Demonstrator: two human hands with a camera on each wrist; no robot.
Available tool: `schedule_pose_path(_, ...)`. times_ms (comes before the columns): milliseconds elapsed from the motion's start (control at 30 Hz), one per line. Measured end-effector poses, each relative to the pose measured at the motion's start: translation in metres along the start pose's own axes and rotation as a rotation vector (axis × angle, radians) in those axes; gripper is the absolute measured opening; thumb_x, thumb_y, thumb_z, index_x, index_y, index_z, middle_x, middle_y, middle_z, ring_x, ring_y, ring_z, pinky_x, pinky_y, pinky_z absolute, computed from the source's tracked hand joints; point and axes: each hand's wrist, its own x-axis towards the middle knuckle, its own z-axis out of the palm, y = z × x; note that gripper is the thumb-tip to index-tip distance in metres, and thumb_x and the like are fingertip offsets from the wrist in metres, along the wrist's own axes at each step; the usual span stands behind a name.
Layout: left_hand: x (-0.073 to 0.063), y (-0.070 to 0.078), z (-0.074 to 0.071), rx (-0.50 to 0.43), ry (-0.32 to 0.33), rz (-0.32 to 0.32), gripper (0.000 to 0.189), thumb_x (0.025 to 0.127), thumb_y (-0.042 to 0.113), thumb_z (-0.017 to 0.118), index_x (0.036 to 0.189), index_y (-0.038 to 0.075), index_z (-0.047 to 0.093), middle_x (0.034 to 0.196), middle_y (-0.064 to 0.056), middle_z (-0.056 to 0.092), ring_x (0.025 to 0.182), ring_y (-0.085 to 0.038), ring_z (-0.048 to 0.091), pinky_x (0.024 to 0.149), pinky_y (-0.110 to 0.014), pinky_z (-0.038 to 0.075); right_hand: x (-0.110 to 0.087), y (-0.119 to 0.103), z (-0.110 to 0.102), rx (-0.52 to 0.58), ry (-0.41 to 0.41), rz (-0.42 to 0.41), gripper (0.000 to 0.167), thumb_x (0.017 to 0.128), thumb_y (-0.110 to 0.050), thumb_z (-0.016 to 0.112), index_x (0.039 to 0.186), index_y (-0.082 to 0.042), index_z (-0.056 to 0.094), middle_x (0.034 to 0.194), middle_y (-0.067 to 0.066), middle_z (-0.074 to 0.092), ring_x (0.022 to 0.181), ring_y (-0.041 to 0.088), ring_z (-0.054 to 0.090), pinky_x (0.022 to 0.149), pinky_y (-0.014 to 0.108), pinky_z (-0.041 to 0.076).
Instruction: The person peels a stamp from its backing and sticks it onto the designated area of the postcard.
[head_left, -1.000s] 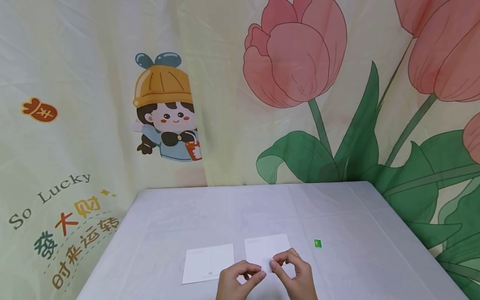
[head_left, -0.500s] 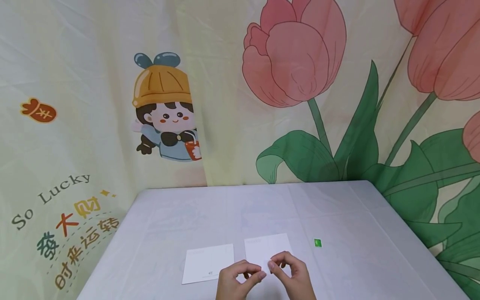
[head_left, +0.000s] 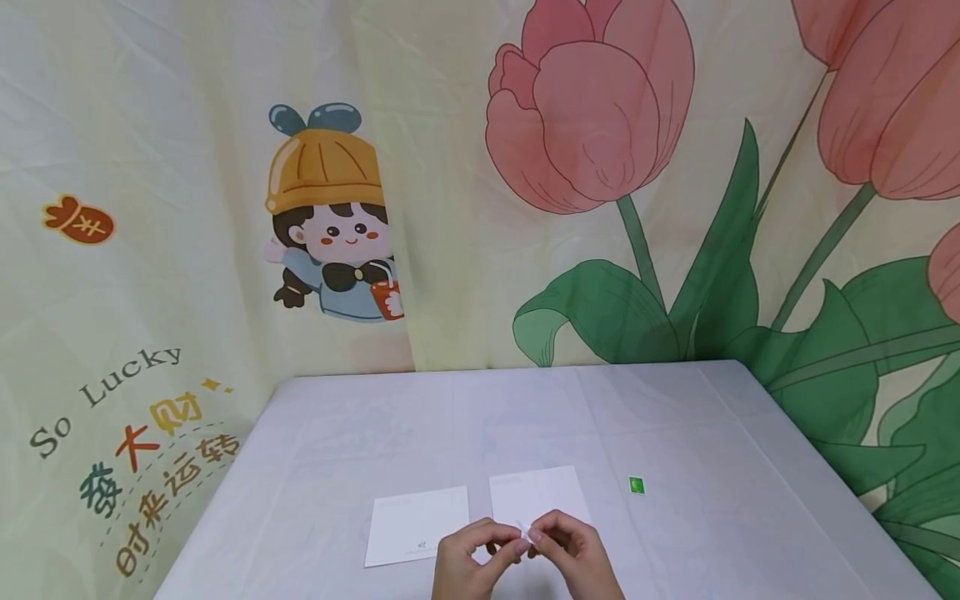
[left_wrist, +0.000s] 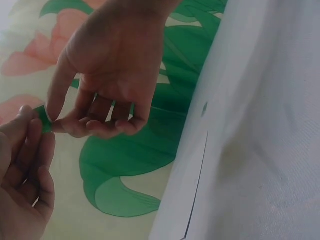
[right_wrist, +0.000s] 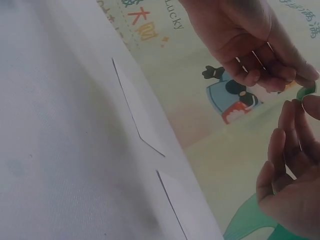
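A small green stamp [right_wrist: 306,92] is pinched at the fingertips, its green side showing in both wrist views. In the head view only a pale sliver of it appears. My left hand [head_left: 476,557] holds one edge between thumb and index finger. From the other side, my right hand [head_left: 573,552] pinches the opposite edge, so the two hands' fingertips nearly meet. The stamp looks bent in the right wrist view. Behind the hands lie two white cards, the left card [head_left: 412,525] and the right card [head_left: 536,492], each partly covered by a hand.
A second green stamp [head_left: 637,485] with a white border lies on the table to the right of the cards. The white-covered table [head_left: 360,433] ends at a printed cloth backdrop [head_left: 450,208] with tulips and a cartoon figure.
My right hand has moved left and slightly down, bringing its fingertips close to the left hand's. Less of the pale stamp shows between them. The left hand has hardly moved.
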Motion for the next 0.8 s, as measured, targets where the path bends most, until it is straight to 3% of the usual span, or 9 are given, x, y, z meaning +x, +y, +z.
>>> schedule_pose_path(133, 0.0, -0.0007, 0.0004, -0.001, -0.01, 0.012, 0.009, 0.071, -0.006, 0.073, 0.073, 0.001, 0.068, 0.058, -0.002, 0.061, 0.051, -0.006, 0.055, 0.048, -0.021, 0.044, 0.0001, 0.0031, -0.0019, 0.037, -0.037, 0.0, 0.026, 0.091, -0.01, 0.057, 0.094, 0.015, 0.055, 0.082, 0.0, 0.061, 0.074, 0.012, 0.059, 0.074, 0.029, 0.049)
schedule_pose_path(300, -0.0002, 0.0004, 0.0014, 0.002, -0.014, -0.024, 0.01, 0.071, -0.006, 0.073, 0.073, 0.002, 0.068, 0.06, -0.002, 0.062, 0.052, -0.006, 0.055, 0.048, -0.022, 0.044, 0.0004, 0.0048, -0.0036, 0.031, -0.078, 0.0, 0.027, 0.092, -0.009, 0.054, 0.096, 0.017, 0.053, 0.081, -0.003, 0.061, 0.073, 0.01, 0.059, 0.073, 0.027, 0.048)
schedule_pose_path(567, 0.0004, -0.0007, 0.0021, 0.011, -0.013, -0.013, 0.011, 0.072, -0.007, 0.072, 0.073, 0.003, 0.067, 0.067, -0.002, 0.063, 0.059, -0.006, 0.056, 0.05, -0.023, 0.045, 0.0008, 0.0051, -0.0036, 0.027, -0.094, 0.038, 0.03, 0.092, -0.01, 0.054, 0.098, 0.019, 0.052, 0.08, -0.005, 0.062, 0.073, 0.009, 0.059, 0.072, 0.026, 0.046)
schedule_pose_path(800, 0.0, 0.0002, 0.0036, -0.001, -0.017, -0.068, 0.01, 0.074, -0.005, 0.072, 0.073, 0.004, 0.066, 0.067, -0.001, 0.064, 0.059, -0.004, 0.055, 0.05, -0.024, 0.046, 0.0019, 0.0076, -0.0045, 0.025, -0.1, 0.027, 0.03, 0.093, -0.011, 0.053, 0.099, 0.018, 0.052, 0.079, -0.005, 0.061, 0.073, 0.009, 0.058, 0.072, 0.026, 0.046)
